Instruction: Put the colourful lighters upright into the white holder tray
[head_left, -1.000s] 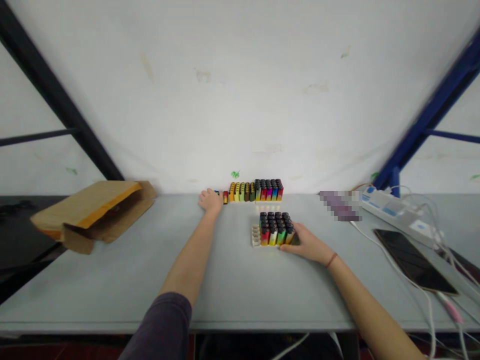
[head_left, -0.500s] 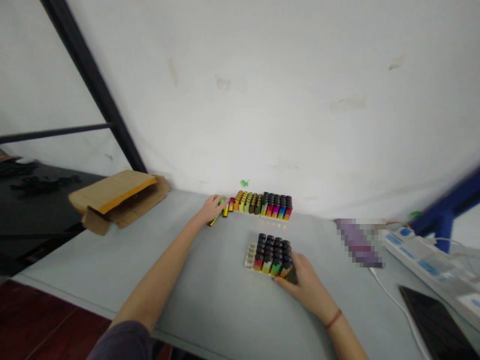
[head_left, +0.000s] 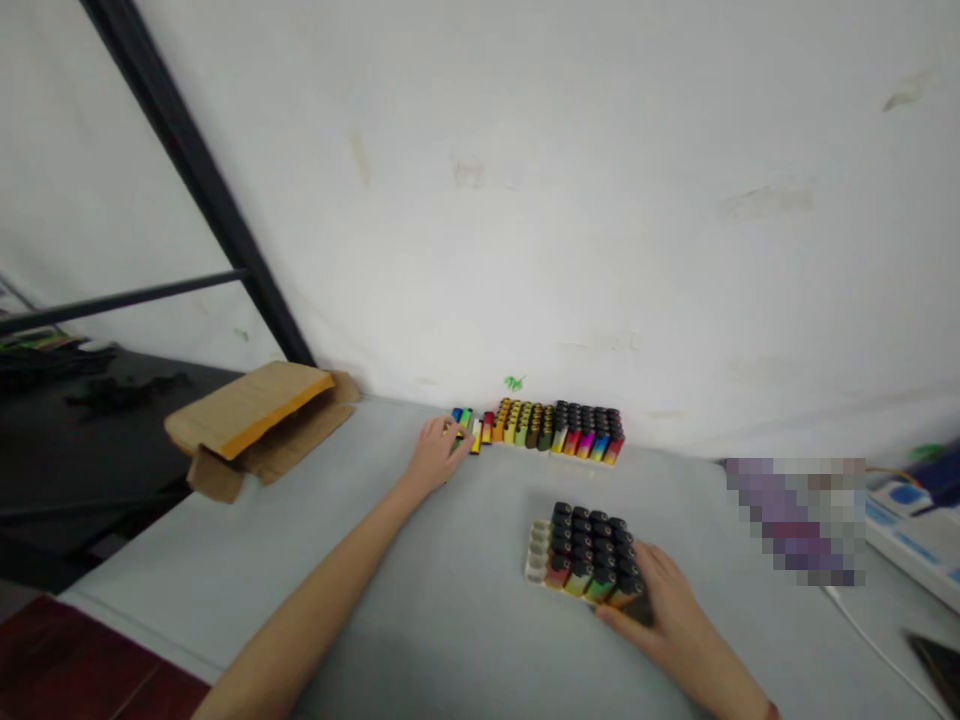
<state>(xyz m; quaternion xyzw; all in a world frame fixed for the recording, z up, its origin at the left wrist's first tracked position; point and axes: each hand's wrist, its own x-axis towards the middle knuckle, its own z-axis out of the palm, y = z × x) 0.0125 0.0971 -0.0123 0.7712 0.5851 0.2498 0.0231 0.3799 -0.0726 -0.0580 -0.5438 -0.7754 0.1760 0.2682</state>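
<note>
My right hand [head_left: 671,610] grips the right side of a white plastic tray [head_left: 537,552] that rests on the table. Upright lighters [head_left: 592,545] with black tops and colourful bodies fill most of it; the column of holes at its left end has none. Farther off, my left hand [head_left: 436,455] is curled, thumb and forefinger closing around a lighter that the hand mostly covers. Loose blue, green, white-yellow and red lighters [head_left: 476,435] lie just beyond and beside its fingertips.
Against the wall stand a block of yellow-topped lighters [head_left: 523,424] and a second tray of black-topped lighters [head_left: 589,432]. An open cardboard box [head_left: 259,415] lies at the left. On the right are a blurred-out purple item [head_left: 787,520], a white power strip [head_left: 915,535], a cable and a dark phone [head_left: 937,665].
The view has turned, shifting the scene right and down. My left hand has drawn back slightly towards me, uncovering blue and green lighters. My right hand still grips the tray.
</note>
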